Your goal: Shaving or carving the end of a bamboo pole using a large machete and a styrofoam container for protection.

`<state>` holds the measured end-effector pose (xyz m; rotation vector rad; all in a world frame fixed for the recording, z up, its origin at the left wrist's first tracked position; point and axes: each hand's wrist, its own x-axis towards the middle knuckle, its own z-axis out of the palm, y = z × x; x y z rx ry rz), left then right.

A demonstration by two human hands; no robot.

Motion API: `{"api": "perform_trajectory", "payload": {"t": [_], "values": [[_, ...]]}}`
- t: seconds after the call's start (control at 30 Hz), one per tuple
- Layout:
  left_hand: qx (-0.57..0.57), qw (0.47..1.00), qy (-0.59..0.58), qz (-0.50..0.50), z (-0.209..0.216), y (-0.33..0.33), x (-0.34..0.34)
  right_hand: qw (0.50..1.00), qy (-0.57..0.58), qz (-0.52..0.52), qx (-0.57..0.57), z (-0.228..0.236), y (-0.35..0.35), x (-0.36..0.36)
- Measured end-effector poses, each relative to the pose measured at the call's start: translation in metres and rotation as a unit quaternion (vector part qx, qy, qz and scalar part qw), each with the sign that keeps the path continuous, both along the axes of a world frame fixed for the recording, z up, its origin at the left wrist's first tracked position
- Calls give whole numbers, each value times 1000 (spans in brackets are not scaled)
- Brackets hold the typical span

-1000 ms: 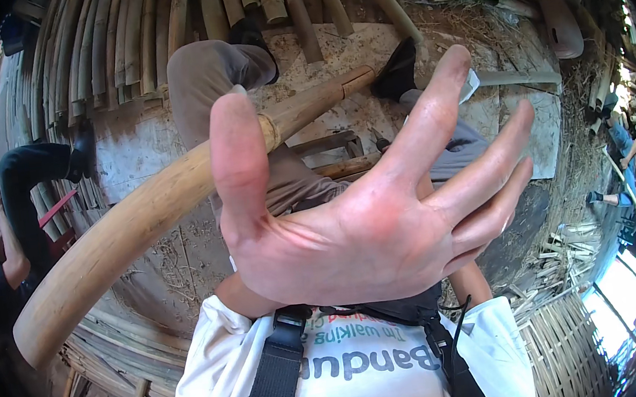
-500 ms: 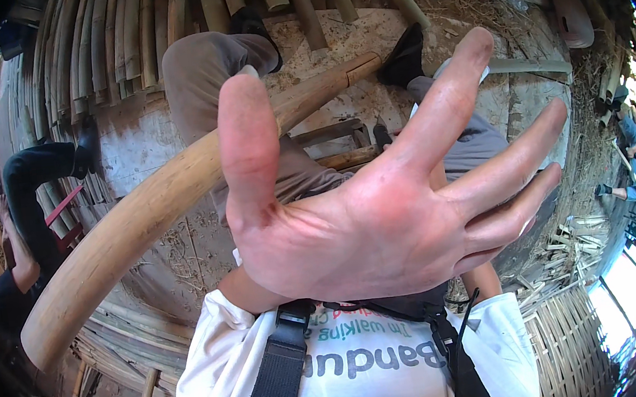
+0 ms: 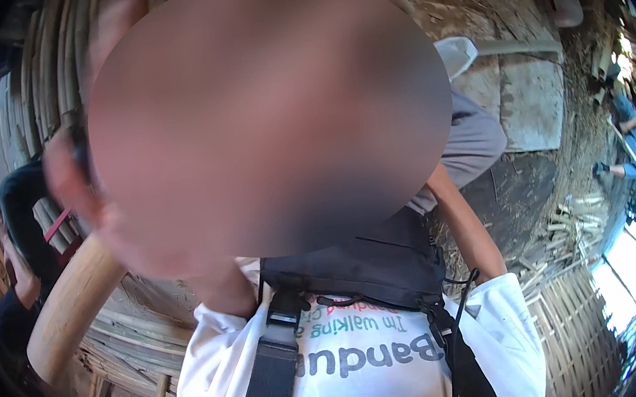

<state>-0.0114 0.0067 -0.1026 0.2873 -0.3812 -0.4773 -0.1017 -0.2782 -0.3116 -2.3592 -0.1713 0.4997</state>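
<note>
My left hand is raised very close in front of me. It is smeared by motion, and a blurred oval patch hides most of it. Its thumb sticks out at the left, well apart from a finger that shows above the patch. A thick, pale tan pole, probably bamboo, runs up from the lower left and passes behind this hand. No contact between them can be made out. On the other side, my right forearm reaches forward from its white sleeve, and its hand is hidden behind the patch.
Long bamboo lengths lie side by side at the far left. A person's dark-clad leg is at the left edge. Woven bamboo panelling stands at the lower right. Another person is at the far right, and black straps cross my chest.
My left hand has moved up, left and closer, from a spread palm in clear view to a blur. It now covers the pole's far part and my legs.
</note>
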Motion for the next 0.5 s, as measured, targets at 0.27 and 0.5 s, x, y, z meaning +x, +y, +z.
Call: {"api": "perform_trajectory", "payload": {"t": [0.27,0.5], "values": [[126,983,19,133,10,-6,8,978,-35,-99,177,121,19,54],[25,987,42,155,18,-57,4,926,-365,89,49,225,107,64]]}}
